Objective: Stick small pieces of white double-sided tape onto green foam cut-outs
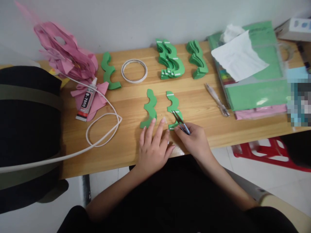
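My left hand (153, 147) lies with its fingers spread at the lower end of a wavy green paper strip (151, 105), its fingertips at or just beside the strip. In my right hand (194, 139) is a pair of small scissors (181, 123) with dark pointed blades and bluish handles. The blades lie over a second wavy green strip (172, 100), which bears short white strips of tape. My right fingertips are close to that strip's lower end. A small clear scrap (164, 119) lies between the two strips.
Behind are a tape roll (121, 72), stacked green wavy pieces (178, 69), more stacked pieces (200, 64) and a single one (107, 69). A glue tube (86, 101), pink paper (65, 48) and white cable (107, 142) lie left. To the right are a pen (216, 98) and green packets (257, 94).
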A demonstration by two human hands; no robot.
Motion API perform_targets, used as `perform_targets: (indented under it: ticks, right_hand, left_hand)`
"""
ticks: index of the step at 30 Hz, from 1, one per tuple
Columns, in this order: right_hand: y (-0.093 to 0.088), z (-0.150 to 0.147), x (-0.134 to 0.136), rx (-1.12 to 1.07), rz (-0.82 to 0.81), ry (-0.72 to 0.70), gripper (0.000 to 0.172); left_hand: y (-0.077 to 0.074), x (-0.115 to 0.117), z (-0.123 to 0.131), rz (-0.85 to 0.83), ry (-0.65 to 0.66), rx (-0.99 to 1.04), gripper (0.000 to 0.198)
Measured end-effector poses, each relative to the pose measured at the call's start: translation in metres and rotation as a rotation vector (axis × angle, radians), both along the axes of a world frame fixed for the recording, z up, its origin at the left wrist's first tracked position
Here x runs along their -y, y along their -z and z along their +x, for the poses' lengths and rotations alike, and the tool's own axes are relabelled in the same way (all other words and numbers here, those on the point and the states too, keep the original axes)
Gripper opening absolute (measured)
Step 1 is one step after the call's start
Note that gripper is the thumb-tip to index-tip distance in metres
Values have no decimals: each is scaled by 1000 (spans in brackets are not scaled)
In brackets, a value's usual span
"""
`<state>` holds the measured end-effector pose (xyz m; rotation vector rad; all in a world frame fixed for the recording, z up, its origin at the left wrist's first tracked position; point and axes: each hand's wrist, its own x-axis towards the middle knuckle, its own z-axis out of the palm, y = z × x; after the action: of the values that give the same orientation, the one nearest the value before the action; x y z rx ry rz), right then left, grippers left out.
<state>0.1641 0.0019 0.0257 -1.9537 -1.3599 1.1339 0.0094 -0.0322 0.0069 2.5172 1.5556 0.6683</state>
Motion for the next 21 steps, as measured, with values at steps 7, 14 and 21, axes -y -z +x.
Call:
perform_targets:
  ticks: [7, 14, 21]
  right_hand:
    - [1, 0, 1, 20, 24, -15, 27]
    - [-1, -5, 1, 130, 20, -16, 24]
    - [-3, -6, -1, 171, 2, -30, 23]
  left_hand:
    - [1, 0, 1, 65, -10, -63, 36]
    - [1, 0, 1, 59, -17, -48, 36]
    - [0, 0, 1, 57, -32, -44, 34]
